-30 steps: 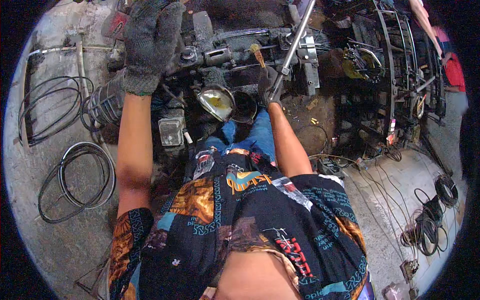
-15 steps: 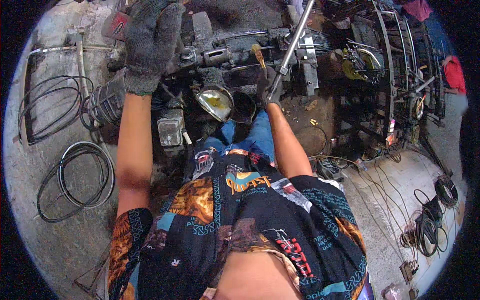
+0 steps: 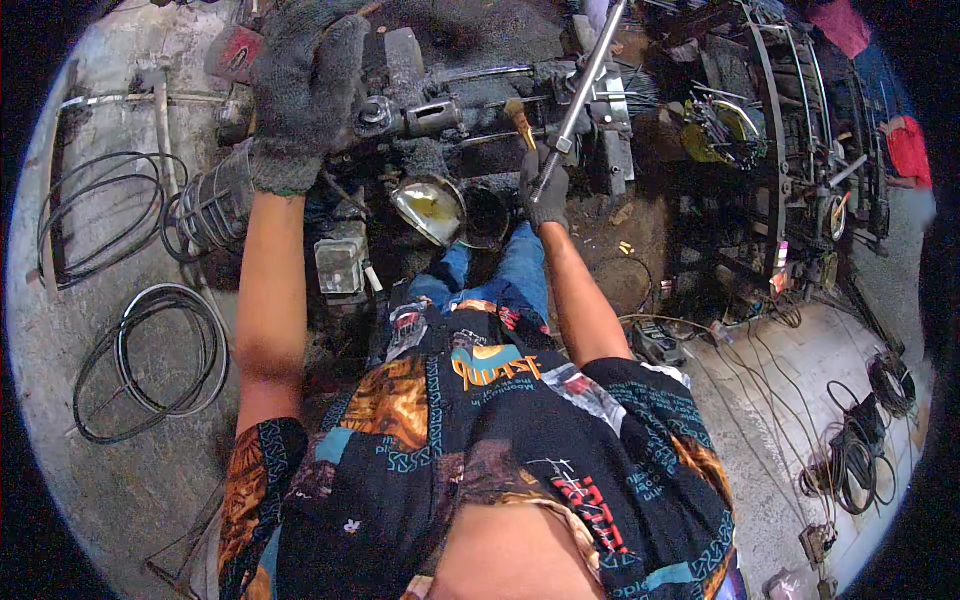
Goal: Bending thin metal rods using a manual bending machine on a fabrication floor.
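Brush point(image 3: 521, 122): eases bodyward with the right hand point(image 3: 552, 188), clamped round it
Left hand point(image 3: 305, 95): can't tell its grip
Steel rod point(image 3: 589, 87): crossing so close, might knock the brush

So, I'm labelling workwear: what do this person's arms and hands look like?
The left hand and right hand each wear a dark grey knit glove; the left cuff has a thin greenish edge. Both forearms are bare below short dark sleeves printed in orange-brown and teal.
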The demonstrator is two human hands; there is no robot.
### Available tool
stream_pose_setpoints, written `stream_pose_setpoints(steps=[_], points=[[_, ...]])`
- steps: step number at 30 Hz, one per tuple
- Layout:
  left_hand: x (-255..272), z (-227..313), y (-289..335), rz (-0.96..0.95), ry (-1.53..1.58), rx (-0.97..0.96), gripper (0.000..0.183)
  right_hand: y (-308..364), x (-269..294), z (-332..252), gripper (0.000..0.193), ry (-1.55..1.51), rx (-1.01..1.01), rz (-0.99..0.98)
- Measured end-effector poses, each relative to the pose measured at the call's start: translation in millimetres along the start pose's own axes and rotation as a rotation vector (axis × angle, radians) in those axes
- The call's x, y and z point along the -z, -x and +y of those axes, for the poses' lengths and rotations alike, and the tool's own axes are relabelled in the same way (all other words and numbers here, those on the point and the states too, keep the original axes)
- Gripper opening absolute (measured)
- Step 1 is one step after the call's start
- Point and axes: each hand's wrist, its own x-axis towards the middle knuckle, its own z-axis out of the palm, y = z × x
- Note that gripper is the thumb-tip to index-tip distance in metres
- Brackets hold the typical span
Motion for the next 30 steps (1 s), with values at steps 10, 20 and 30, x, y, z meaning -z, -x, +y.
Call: stream_pose_setpoints(steps=[10,20,30], points=[[1.7,12.3,2.6,0.009,0.070,0.054,0.022,-20.6,-9.4,-1.0,0.031,0.234,0.188,-0.008],[5.1,7.9,3.3,-0.016,0.088,0.094,0.020,14.7,12.2,-11.0,0.034,0.100,0.028,-0.129],[2.4,13.5,10.2,-0.033,0.373,0.367,0.022,2.5,6.8,-11.1,0.032,0.170,0.169,-0.031]])
